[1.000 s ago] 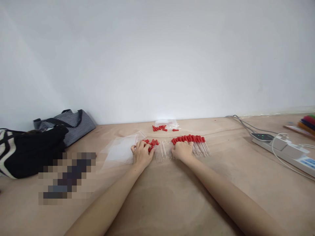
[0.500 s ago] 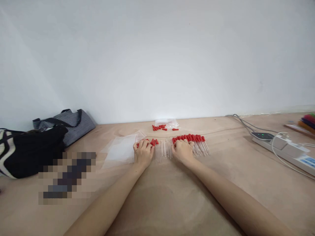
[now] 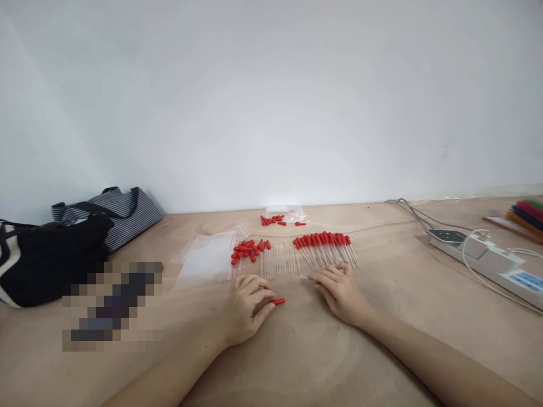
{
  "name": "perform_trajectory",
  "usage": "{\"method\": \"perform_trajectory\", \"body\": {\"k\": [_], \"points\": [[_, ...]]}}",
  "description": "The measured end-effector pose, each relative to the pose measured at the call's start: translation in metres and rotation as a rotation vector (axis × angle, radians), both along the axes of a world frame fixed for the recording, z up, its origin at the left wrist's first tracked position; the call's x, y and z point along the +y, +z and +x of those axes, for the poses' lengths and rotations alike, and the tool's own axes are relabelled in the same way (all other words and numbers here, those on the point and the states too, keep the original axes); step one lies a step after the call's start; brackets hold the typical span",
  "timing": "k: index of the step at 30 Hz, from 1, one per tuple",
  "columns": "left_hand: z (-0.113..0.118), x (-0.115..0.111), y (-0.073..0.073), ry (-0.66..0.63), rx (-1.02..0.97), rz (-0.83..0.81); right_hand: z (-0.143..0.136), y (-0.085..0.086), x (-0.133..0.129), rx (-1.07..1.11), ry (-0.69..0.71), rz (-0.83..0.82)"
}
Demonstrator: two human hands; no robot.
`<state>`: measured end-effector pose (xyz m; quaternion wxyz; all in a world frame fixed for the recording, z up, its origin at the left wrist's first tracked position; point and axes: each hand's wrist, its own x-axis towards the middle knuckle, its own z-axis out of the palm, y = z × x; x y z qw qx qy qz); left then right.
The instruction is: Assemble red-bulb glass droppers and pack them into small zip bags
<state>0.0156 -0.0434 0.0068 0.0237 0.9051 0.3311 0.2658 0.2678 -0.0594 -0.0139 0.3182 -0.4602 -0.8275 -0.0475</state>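
Note:
My left hand (image 3: 251, 308) holds a red rubber bulb (image 3: 278, 302) between thumb and fingers, its narrow end pointing right. My right hand (image 3: 339, 293) is closed on the end of a thin clear tube (image 3: 304, 277), low over the table. Beyond the hands lies a row of bare clear tubes (image 3: 278, 260). To their right, several tubes topped with red bulbs (image 3: 324, 239) lie side by side. Loose red bulbs (image 3: 245, 249) are heaped left of the bare tubes, partly on clear plastic bags (image 3: 206, 260).
Near the wall are more red bulbs (image 3: 271, 220) and a small clear bag (image 3: 284, 211) with tubes. A striped bag (image 3: 136, 215) and a black bag (image 3: 63, 254) stand left, near a pixelated dark patch. A power strip (image 3: 492, 260) with cables and colourful bundles (image 3: 528, 215) lie right.
Both hands have drawn back toward me from the bulbs and tubes. The left has brought a red bulb along, the right a clear tube. The heap and bulbed row are now uncovered.

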Motion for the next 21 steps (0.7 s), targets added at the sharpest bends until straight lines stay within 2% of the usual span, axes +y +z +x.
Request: {"method": "perform_trajectory", "body": {"k": [7, 11, 15, 21], "points": [[0.011, -0.001, -0.005, -0.001, 0.007, -0.143, -0.02, 0.005, -0.007, 0.027, 0.003, 0.034], [0.016, -0.002, -0.008, 0.031, -0.028, -0.113, -0.021, 0.007, -0.009, 0.067, 0.005, 0.016], [0.019, -0.004, -0.003, 0.09, -0.026, -0.085, -0.024, 0.006, -0.011, 0.028, 0.005, 0.047], [0.02, -0.007, 0.004, 0.102, -0.012, -0.072, -0.03, 0.001, -0.011, 0.003, 0.021, 0.07]]}}
